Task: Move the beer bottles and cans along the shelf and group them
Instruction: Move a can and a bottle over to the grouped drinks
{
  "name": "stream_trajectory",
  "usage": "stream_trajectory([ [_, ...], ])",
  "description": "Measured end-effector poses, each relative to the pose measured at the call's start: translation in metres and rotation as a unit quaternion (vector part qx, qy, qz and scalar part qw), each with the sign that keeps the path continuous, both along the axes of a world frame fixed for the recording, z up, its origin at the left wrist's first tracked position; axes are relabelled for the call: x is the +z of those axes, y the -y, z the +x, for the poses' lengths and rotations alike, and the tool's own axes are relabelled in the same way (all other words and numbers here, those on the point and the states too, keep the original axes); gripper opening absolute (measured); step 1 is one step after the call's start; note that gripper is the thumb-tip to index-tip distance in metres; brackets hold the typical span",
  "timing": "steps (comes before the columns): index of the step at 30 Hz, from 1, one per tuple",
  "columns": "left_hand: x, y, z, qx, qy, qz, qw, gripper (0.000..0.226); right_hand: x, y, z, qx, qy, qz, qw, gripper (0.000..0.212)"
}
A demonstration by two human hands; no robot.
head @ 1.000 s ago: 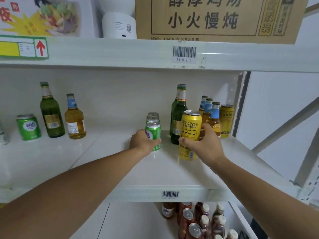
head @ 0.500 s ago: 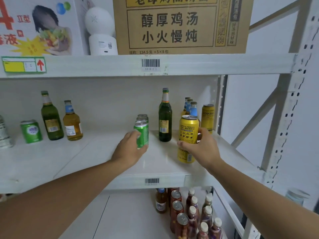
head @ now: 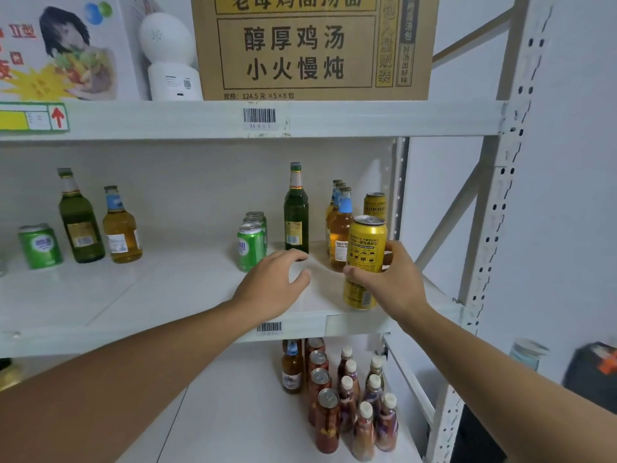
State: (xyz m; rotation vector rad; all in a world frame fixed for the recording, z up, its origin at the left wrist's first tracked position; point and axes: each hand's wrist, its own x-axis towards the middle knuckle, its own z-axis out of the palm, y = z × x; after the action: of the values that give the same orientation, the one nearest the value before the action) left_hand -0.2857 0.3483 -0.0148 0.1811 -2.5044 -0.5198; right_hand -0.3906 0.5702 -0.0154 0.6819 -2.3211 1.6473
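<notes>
My right hand [head: 389, 279] grips a tall yellow can [head: 364, 259] at the front right of the middle shelf [head: 160, 295]. My left hand [head: 273, 282] hovers with loosely curled fingers, holding nothing, just right of a row of green cans [head: 250, 248]. Behind stand a dark green bottle [head: 295, 212], three amber bottles with blue neck labels [head: 340, 225] and a second yellow can [head: 374, 203]. At the shelf's left stand a green can [head: 40, 245], a green bottle [head: 78, 218] and an amber bottle [head: 120, 228].
The upper shelf holds a cardboard carton [head: 310, 45], a white device [head: 170, 51] and a printed box [head: 63, 48]. The lower shelf carries several red cans and capped bottles [head: 347, 396]. A white perforated upright [head: 490, 228] borders the shelf on the right.
My left hand has let go of the green can, which now stands in line with the other green cans, and drawn back to the right. My right hand still holds the yellow can.
</notes>
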Motion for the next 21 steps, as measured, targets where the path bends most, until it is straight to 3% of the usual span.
stream_trajectory([
  [21,-0.013,0.020,-0.079,-0.076,-0.036,0.064,0.994,0.031,0.000,-0.005,-0.058,-0.128,0.057,-0.017,0.990,0.072],
])
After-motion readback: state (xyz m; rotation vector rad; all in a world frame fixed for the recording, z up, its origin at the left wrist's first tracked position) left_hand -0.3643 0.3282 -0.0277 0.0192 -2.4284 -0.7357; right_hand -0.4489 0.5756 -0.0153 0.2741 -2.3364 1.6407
